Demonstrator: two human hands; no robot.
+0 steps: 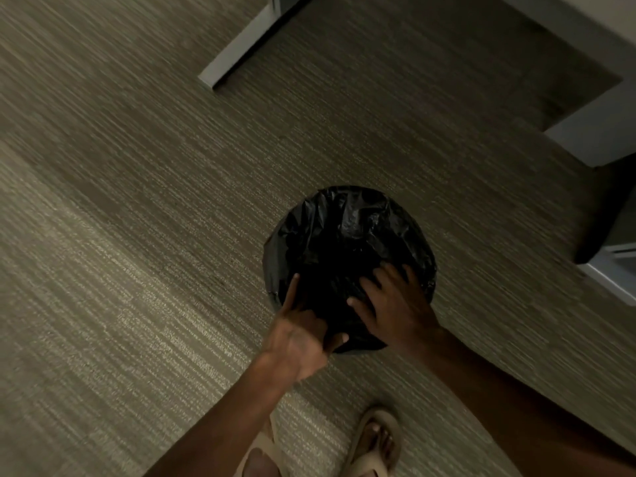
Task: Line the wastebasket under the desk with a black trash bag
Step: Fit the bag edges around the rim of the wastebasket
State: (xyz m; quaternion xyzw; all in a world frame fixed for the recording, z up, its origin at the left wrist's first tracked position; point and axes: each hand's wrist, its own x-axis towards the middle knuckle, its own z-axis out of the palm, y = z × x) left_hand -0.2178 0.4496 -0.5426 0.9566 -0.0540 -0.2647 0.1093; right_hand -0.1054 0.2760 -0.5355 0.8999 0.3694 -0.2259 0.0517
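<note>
Carpet floor (pixel 137 235) fills the view; pale desk legs (pixel 237 53) at top and right, well apart from the work. Wastebasket (pixel 275 299) stands out on open carpet, not under the desk. Black trash bag (pixel 347 242) already drapes the whole mouth and rim, crumpled in the middle, so the basket itself barely shows. Judgement: lining nearly done; left is seating the bag at the near rim, then likely sliding the basket back under the desk. Right hand (pixel 395 304) lies flat on the bag's near-right part, fingers spread wide, pressing, not gripping. Left hand (pixel 299 339) is at the near-left rim, index finger out along the edge, thumb and curled fingers pinching bag plastic.
</note>
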